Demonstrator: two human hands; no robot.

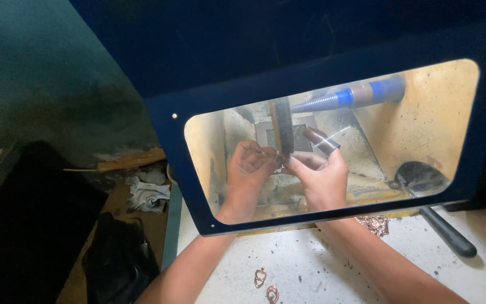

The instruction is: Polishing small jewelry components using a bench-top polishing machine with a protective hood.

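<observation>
A: What does the head view show inside the blue hood point(322, 73)?

B: Both hands work behind its clear window point(423, 112), which stands between the face and the buffing wheel point(283, 126). The wheel sits edge-on on a tapered spindle point(333, 99) with a blue collar.

A: How are the hands set?

B: The left hand point(247, 169) and the right hand point(322, 174) meet just below the wheel. The fingers point(265, 155) of both are pinched narrow on one small piece point(279, 156) held up against the wheel's lower rim; the piece is too small to tell its kind. Two hands seem needed to steady so small a thing. A dark sleeve point(322, 141) covers one right finger, probably as a guard.

A: What lies outside?

B: On the white speckled surface point(322, 264), copper-coloured rings point(265, 284) lie near the left forearm, a copper-coloured cluster point(373, 224) lies at the hood's edge, and a black handle point(448, 233) lies to the right.
</observation>
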